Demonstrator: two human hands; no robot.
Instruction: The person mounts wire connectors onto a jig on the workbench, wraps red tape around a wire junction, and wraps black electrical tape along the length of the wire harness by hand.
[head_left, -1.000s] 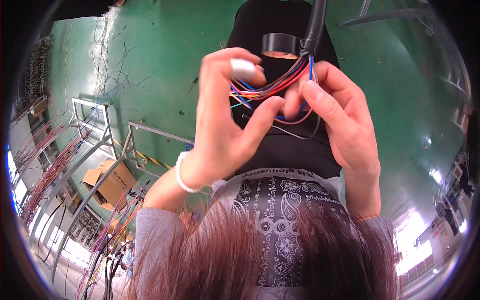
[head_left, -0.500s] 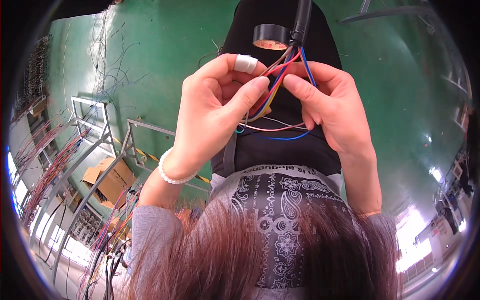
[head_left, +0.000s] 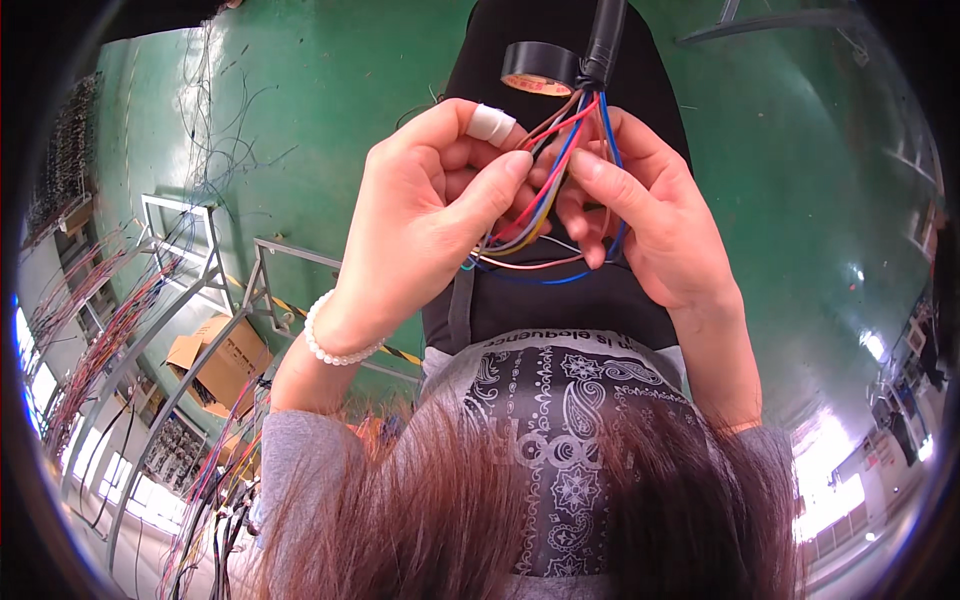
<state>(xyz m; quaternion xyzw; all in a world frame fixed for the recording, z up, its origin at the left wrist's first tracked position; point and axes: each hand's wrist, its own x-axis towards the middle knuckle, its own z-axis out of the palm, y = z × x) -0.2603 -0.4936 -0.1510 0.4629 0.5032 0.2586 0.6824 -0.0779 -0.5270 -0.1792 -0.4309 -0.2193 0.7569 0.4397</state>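
My left hand [head_left: 425, 215] and my right hand [head_left: 650, 215] meet in front of me around a bundle of coloured wires [head_left: 545, 195], red, blue, yellow, grey and pink. The wires fan out of a black sheathed cable [head_left: 605, 40] that runs up out of view. My left thumb and forefinger pinch several wires; a white wrap [head_left: 492, 123] covers one left fingertip. My right fingers hold the other strands, and a blue loop hangs under them. A roll of black tape [head_left: 540, 70] hangs on the cable just above my hands. A pearl bracelet [head_left: 335, 345] circles my left wrist.
Under my hands are a black apron and a paisley-printed cloth [head_left: 560, 420], with my hair at the lower edge. The floor [head_left: 330, 90] is green, with loose wires scattered on it. Metal racks hung with wire harnesses [head_left: 110, 330] and a cardboard box [head_left: 215, 355] stand at the left.
My hands have come down and spread a little apart. The wire bundle has fanned out between them, and my left fingers have shifted along the strands.
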